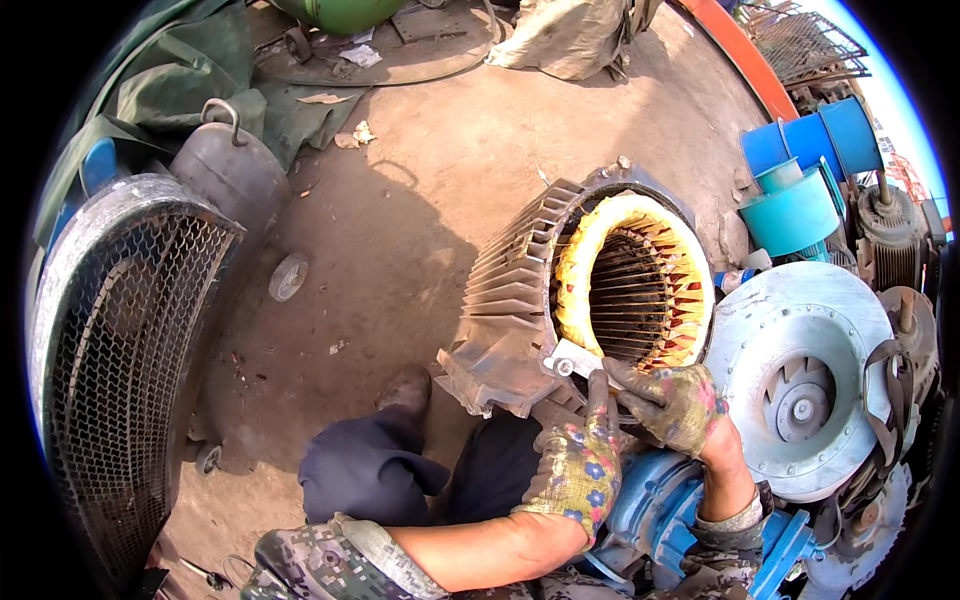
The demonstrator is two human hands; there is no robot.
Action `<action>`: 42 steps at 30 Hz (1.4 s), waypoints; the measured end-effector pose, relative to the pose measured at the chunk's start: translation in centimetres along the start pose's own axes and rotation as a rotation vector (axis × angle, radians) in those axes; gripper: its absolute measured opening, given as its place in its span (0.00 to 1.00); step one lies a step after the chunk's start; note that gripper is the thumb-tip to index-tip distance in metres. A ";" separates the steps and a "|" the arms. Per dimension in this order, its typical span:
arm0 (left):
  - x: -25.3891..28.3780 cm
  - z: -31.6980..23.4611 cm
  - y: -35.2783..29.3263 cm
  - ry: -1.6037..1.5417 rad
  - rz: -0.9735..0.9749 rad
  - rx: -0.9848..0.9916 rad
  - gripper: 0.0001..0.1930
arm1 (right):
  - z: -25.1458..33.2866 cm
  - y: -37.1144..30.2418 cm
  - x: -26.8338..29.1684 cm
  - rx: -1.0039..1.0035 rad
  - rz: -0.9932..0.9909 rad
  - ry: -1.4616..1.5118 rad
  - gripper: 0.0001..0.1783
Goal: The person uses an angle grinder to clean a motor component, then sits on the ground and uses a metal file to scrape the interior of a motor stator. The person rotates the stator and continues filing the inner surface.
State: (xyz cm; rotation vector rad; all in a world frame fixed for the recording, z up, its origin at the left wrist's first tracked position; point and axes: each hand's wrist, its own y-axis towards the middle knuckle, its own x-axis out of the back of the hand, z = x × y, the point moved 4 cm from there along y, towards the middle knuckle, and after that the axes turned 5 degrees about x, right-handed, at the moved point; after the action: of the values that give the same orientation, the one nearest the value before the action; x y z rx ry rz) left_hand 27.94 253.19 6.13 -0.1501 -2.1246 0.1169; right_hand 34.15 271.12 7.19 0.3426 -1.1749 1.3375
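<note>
An electric motor stator stands before me, its finned grey housing around a ring of yellow windings. At the ring's near edge is a small white piece with a round end; its exact kind is unclear. My right hand, in a soiled floral work glove, has its fingertips closed at the white piece's right end. My left hand, in a matching glove, reaches up beside it with fingers stretched out, the index tip close below the piece. Some fingertips overlap and are partly hidden.
A pale round fan housing and blue machinery crowd my right side. Blue and teal cylinders lie beyond. A large mesh-covered guard and a grey metal canister stand left. Green tarpaulin lies behind them.
</note>
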 end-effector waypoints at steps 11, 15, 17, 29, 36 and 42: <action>0.4 -0.6 -1.6 -0.021 0.016 -0.002 0.23 | 0.7 -0.4 -2.0 -0.032 -0.074 0.048 0.25; 0.6 -1.0 -2.6 0.003 0.002 -0.016 0.23 | 1.2 -0.2 -3.4 0.002 -0.186 -0.010 0.25; 0.6 -1.5 -2.6 0.007 -0.001 -0.019 0.23 | 1.3 -0.2 -3.5 -0.087 -0.195 0.019 0.25; 0.2 -0.7 -2.9 0.030 -0.027 -0.009 0.23 | 2.6 2.6 -5.1 -0.143 -0.192 -0.155 0.28; 0.8 0.1 -4.3 -0.001 -0.030 0.013 0.23 | 2.6 0.8 -3.9 -0.278 -0.340 0.247 0.24; 0.7 0.4 -5.8 -0.031 -0.035 0.020 0.23 | 1.8 -1.8 -4.1 -0.196 -0.373 0.305 0.27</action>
State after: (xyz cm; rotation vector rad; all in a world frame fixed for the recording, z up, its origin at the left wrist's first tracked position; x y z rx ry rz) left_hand 26.84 247.56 7.34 -0.1003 -2.1550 0.1207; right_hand 35.64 266.88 5.42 0.1945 -0.9223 0.9037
